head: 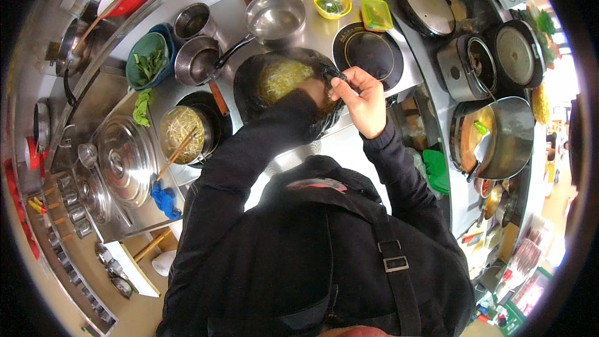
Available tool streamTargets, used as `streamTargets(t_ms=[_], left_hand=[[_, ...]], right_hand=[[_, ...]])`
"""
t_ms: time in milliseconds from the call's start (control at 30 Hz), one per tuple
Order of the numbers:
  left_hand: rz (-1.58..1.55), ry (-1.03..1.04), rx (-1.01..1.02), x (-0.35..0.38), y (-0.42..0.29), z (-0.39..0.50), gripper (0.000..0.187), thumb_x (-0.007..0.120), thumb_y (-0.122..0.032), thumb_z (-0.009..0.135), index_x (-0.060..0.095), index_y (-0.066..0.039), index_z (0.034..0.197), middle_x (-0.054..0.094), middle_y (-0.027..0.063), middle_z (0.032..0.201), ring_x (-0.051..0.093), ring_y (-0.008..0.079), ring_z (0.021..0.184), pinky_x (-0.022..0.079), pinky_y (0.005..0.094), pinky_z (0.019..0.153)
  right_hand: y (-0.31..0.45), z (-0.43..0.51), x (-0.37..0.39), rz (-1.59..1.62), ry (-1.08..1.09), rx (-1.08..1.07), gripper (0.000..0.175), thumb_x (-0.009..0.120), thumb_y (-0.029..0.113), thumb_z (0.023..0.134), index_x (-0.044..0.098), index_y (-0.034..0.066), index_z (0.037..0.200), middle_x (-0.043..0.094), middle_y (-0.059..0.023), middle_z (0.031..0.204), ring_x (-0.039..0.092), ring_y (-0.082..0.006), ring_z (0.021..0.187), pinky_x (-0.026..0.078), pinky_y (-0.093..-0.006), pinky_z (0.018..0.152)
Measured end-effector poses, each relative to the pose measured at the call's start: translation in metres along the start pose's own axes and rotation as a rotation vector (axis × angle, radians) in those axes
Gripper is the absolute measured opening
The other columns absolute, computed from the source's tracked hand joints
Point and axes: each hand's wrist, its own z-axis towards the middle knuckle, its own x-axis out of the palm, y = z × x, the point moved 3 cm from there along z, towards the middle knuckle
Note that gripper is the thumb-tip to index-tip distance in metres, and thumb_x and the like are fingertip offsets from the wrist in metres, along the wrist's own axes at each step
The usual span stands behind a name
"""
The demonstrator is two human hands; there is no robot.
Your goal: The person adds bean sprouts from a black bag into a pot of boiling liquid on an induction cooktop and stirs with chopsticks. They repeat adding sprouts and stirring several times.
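Note:
A black plastic bag (248,89) lies open on the steel counter, with pale yellow-green bean sprouts (285,77) inside. My right hand (362,98) pinches the bag's right rim between thumb and fingers. My left hand (319,91) reaches inside the bag beside the sprouts; sleeve and bag hide most of it, including its fingers. To the left, a pot of bean sprouts (180,133) sits on a black round surface, with wooden chopsticks (175,152) resting across it. Behind the bag stands a steel saucepan (276,16) with a black handle.
An induction hob (367,54) lies right of the bag, near a yellow-green lidded box (376,15). Two small pots and a green colander (135,63) of leafy greens stand at the left. A large steel lid (124,161) lies nearer me. A cleaver (482,147) rests by the far-right pot.

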Motion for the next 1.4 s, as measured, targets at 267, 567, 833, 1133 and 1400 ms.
streamTargets(t_ms=[267, 567, 833, 1133, 1400], left_hand=[[0.093, -0.168, 0.081, -0.028, -0.017, -0.029, 0.026, 0.059, -0.024, 0.091, 0.066, -0.004, 0.105, 0.070, 0.0171, 0.101, 0.067, 0.0284, 0.099, 0.052, 0.0374, 0.082], [0.180, -0.311, 0.041, -0.017, -0.032, -0.010, 0.022, 0.063, -0.023, 0.086, 0.070, -0.004, 0.095, 0.070, 0.0197, 0.095, 0.068, 0.0335, 0.092, 0.053, 0.0411, 0.077], [-0.228, -0.541, 0.035, -0.139, -0.039, -0.073, 0.026, 0.072, -0.025, 0.077, 0.073, 0.000, 0.085, 0.070, 0.0229, 0.085, 0.070, 0.0361, 0.080, 0.054, 0.0435, 0.072], [-0.168, -0.366, 0.048, -0.112, -0.014, -0.094, 0.021, 0.069, -0.013, 0.079, 0.073, -0.008, 0.099, 0.072, 0.0165, 0.090, 0.069, 0.0348, 0.084, 0.054, 0.0412, 0.077], [-0.361, -0.582, 0.133, -0.135, -0.026, -0.120, 0.027, 0.070, -0.004, 0.077, 0.073, -0.006, 0.104, 0.073, 0.0145, 0.093, 0.071, 0.0262, 0.083, 0.055, 0.0355, 0.077]], right_hand=[[0.002, -0.004, -0.002, -0.039, 0.016, -0.002, 0.009, 0.062, 0.004, 0.095, 0.061, -0.0002, 0.088, 0.067, -0.0031, 0.076, 0.061, -0.0078, 0.071, 0.047, -0.0217, 0.069], [0.013, -0.003, 0.016, -0.081, 0.052, -0.108, 0.011, 0.065, 0.007, 0.093, 0.062, -0.0009, 0.087, 0.067, -0.0030, 0.075, 0.061, -0.0074, 0.068, 0.049, -0.0237, 0.064], [0.007, 0.007, -0.004, -0.091, -0.024, -0.095, 0.012, 0.065, 0.009, 0.094, 0.063, -0.0012, 0.088, 0.067, -0.0022, 0.073, 0.059, -0.0054, 0.067, 0.047, -0.0219, 0.063], [0.000, 0.012, -0.002, -0.083, 0.029, -0.072, 0.009, 0.061, 0.005, 0.097, 0.059, 0.0004, 0.090, 0.065, -0.0019, 0.077, 0.060, -0.0072, 0.072, 0.046, -0.0210, 0.069], [-0.006, 0.014, 0.002, -0.019, -0.019, -0.125, 0.010, 0.064, 0.006, 0.094, 0.062, -0.0020, 0.089, 0.068, -0.0034, 0.075, 0.060, -0.0062, 0.068, 0.047, -0.0222, 0.063]])
